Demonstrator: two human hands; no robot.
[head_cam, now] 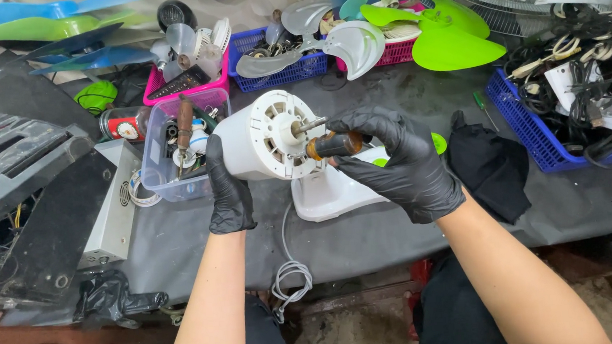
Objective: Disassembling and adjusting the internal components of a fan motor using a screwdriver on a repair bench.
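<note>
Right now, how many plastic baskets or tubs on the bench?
5. Pink basket back left; clear tub in front of it, beside the left hand; blue basket back centre; pink basket under fan blades; blue basket of cables, right. More may be hidden.

Red labelled can beside clear tub.
</note>
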